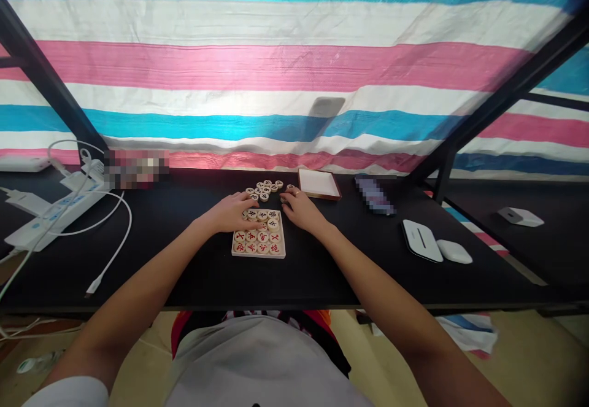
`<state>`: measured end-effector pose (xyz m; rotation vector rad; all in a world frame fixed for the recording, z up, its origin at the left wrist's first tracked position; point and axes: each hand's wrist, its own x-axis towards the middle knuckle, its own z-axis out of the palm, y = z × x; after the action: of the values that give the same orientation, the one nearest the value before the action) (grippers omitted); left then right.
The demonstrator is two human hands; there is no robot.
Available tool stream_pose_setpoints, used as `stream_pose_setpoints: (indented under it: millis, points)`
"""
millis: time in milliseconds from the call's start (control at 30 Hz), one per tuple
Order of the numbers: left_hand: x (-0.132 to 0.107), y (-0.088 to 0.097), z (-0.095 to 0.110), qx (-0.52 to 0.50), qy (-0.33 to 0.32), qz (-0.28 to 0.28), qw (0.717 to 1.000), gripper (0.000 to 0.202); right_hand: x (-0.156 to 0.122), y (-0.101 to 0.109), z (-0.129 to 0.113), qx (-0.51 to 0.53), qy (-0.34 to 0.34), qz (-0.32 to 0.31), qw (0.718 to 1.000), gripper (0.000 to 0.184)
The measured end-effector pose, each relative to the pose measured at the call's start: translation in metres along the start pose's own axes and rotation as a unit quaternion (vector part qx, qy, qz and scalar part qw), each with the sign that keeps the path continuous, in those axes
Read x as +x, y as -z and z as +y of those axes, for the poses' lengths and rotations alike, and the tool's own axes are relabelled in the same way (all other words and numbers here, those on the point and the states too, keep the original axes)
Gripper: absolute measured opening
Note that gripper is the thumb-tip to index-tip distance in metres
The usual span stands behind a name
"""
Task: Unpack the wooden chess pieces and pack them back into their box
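A shallow white box (235,255) holds rows of round Chinese chess pieces (262,248), red characters in the nearer rows and black ones farther back. My left hand (230,212) lies over the box's left side, fingers stretched forward and thumb apart above the pieces. Its fingertips reach toward a loose cluster of black-marked pieces (264,197) behind the box. Just right of the box, my right hand (301,210) has bent fingers around what looks like a pale chess piece, mostly hidden. Another piece (290,187) lies by its fingertips.
Behind my right hand sits an empty box lid (319,184). A blurred phone (375,195), a white flat device (422,240) and a small white case (454,251) lie to the right. A power strip (59,213) and white cables (124,235) occupy the left of the black table (197,281).
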<state>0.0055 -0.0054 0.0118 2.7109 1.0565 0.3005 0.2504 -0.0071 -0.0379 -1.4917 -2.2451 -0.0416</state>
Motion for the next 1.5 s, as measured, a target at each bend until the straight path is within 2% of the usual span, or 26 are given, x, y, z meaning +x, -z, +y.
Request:
stream_pose_setpoints:
  millis: [167, 267, 467, 733, 1033, 1100, 1200, 1267, 1333, 1500]
  points:
    - [-0.001, -0.004, 0.027, -0.006, -0.132, 0.075, 0.988, 0.029, -0.001, 0.006, -0.006, 0.002, -0.007, -0.039, 0.999, 0.032]
    - [-0.003, -0.003, 0.037, -0.001, -0.190, 0.077, 0.979, 0.024, -0.001, 0.011, -0.009, -0.004, -0.006, -0.051, 0.999, 0.030]
    - [-0.003, -0.011, 0.036, 0.020, -0.203, 0.035, 0.978, 0.029, -0.002, 0.012, -0.011, -0.013, 0.002, -0.051, 0.999, 0.030]
    - [-0.003, -0.008, 0.033, 0.003, -0.216, 0.079, 0.973, 0.026, -0.003, 0.011, -0.012, -0.018, 0.005, -0.051, 0.999, 0.029]
    - [-0.002, -0.002, 0.026, -0.001, -0.195, 0.063, 0.979, 0.028, -0.003, 0.012, -0.012, 0.007, -0.001, -0.055, 0.998, 0.029]
    - [-0.001, 0.001, 0.018, -0.019, -0.155, 0.090, 0.984, 0.030, -0.003, 0.013, -0.014, 0.024, -0.005, -0.042, 0.999, 0.029]
    - [0.001, 0.005, -0.006, -0.054, -0.033, 0.117, 0.991, 0.033, -0.004, 0.018, -0.021, 0.073, 0.000, -0.003, 0.997, 0.031]
    - [0.002, 0.004, -0.024, -0.090, 0.041, 0.070, 0.993, 0.035, -0.005, 0.024, -0.028, 0.106, 0.009, 0.020, 0.994, 0.031]
    - [0.003, 0.001, -0.036, -0.138, 0.067, 0.016, 0.988, 0.037, -0.007, 0.032, -0.037, 0.128, 0.024, 0.032, 0.991, 0.029]
    - [0.006, -0.004, -0.040, -0.187, 0.066, -0.021, 0.980, 0.045, -0.013, 0.045, -0.056, 0.167, 0.151, -0.055, 0.973, 0.015]
